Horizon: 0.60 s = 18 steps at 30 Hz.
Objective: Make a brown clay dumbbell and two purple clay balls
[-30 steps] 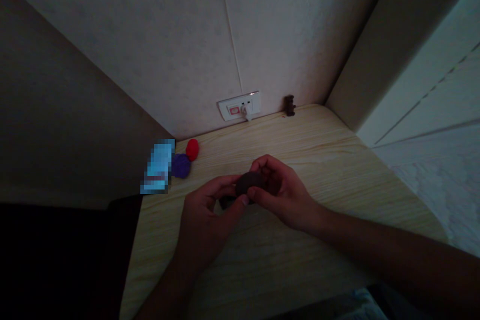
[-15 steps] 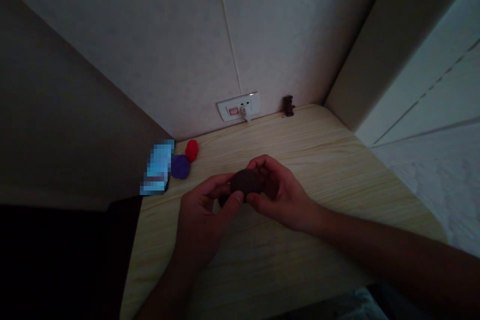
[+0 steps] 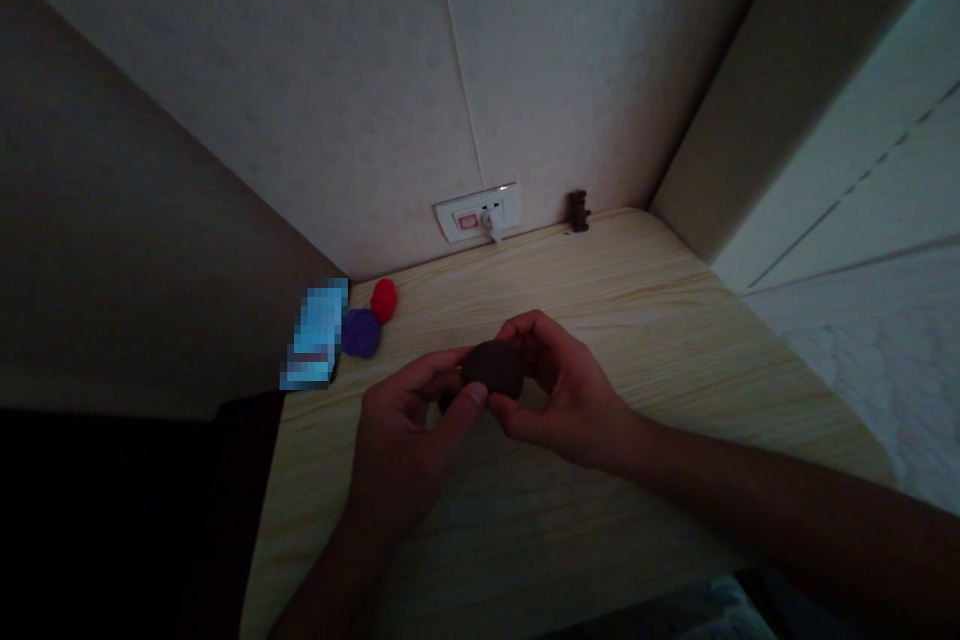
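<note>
Between my two hands is a rounded, flattened lump of dark brown modelling clay (image 3: pixel 493 367), held just above the table. My left hand (image 3: pixel 409 430) grips its left side, the thumb pressed on the near face and the fingers behind. From the right, my right hand (image 3: pixel 566 395) pinches the same lump with thumb and curled fingers. A dark shape shows under the lump beside my left thumb; I cannot tell if it is part of it. Farther back to the left lie a purple clay lump (image 3: pixel 361 333) and a red clay lump (image 3: pixel 384 300), touching each other.
The light wood table (image 3: pixel 637 310) meets the wall behind. A phone with a lit screen (image 3: pixel 315 335) stands at the left edge. A small dark brown bear figure (image 3: pixel 578 211) is at the back, right of a wall socket (image 3: pixel 478 213) with a plug in it.
My right thumb has shifted slightly left and down along the near edge of the brown clay. The other things stay where they were.
</note>
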Motion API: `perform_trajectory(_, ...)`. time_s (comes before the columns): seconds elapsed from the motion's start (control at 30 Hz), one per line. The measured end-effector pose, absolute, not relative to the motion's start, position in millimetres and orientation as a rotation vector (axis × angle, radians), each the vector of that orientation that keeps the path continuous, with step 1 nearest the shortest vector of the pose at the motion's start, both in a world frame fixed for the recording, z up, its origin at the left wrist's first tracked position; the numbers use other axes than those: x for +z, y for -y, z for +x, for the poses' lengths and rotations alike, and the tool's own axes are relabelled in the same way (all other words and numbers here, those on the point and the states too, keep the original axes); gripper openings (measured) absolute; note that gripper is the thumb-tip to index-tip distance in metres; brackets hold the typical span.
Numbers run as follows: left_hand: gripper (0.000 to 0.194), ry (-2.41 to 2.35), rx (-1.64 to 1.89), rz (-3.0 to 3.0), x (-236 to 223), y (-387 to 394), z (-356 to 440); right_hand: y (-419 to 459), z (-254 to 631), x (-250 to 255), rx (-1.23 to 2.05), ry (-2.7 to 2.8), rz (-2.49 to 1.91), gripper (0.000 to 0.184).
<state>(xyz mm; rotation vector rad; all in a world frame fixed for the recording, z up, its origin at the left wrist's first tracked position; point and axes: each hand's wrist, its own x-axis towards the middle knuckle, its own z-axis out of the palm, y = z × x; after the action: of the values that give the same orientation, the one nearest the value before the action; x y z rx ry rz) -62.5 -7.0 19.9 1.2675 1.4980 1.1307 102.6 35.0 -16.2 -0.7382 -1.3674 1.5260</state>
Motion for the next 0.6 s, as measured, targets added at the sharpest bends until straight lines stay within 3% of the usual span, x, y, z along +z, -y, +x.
perform_trajectory(0.17,0.026,-1.48,1.18,1.271,17.9,4.6,-63.4,-34.9,103.7,-15.8,1.61,1.316,-0.695,0.047)
perform_trajectory(0.37,0.027,-1.425,1.249,1.223,16.5,2.9,-63.5,-41.9,106.0,-14.2,1.796,1.116,-0.589,0.029)
perform_trajectory(0.6,0.026,-1.427,1.204,1.266,19.1,4.8,-63.2,-43.2,107.1,-14.0,1.854,1.034,-0.572,0.029)
